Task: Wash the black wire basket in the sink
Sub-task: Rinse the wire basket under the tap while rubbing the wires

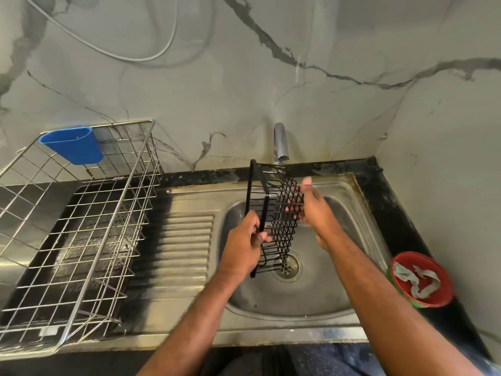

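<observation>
Left hand (245,241) pinches the frame of the black wire basket (273,213), held on edge over the sink (357,234) under the tap (280,143). Right hand (311,206) lies open, fingers spread flat against the mesh. Best to rub along the wires, turning the basket; water flow unclear.

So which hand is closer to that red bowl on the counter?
Right. The right hand is on the black wire basket's mesh, on the red bowl's side; the left hand grips the basket's far edge.
</observation>
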The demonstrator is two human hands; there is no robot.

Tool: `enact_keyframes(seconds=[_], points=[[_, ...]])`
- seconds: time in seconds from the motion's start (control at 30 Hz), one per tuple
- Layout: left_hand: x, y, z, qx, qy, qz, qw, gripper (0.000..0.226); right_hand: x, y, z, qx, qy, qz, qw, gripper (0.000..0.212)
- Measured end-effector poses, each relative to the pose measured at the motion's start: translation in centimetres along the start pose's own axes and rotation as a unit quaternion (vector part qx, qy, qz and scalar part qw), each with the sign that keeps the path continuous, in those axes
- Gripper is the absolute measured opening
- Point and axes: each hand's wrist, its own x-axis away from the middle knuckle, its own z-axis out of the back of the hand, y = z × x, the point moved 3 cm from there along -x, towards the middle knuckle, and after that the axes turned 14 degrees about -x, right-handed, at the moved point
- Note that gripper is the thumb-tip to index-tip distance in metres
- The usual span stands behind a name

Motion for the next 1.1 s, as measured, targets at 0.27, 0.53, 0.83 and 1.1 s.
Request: enact_keyframes(seconds=[0.27, 0.53, 0.83, 1.1], points=[[0.8, -0.2, -0.9, -0.224, -0.011, -0.07, 0.972, 0.016, -0.2, 0.2, 0.4, -0.054, -0.063, -0.07, 0.994, 0.084], [0.3, 0.8, -0.1, -0.329, -0.011, -0.064, 0.942, 0.034, -0.7, 0.8, 0.4, -0.161, -0.043, -0.034, 0.985, 0.053], [-0.4, 0.3, -0.8, -0.185, -0.103, -0.014, 0.977, 0.032, 0.2, 1.4, 0.5, -0.132, -0.104, 0.023, 0.985, 0.04], [0.2, 2.1, 2.6, 0.264, -0.086, 0.139, 0.951, 0.035, 1.0, 1.8, 1.4, -0.167, -0.127, 0.062, 0.976, 0.032]])
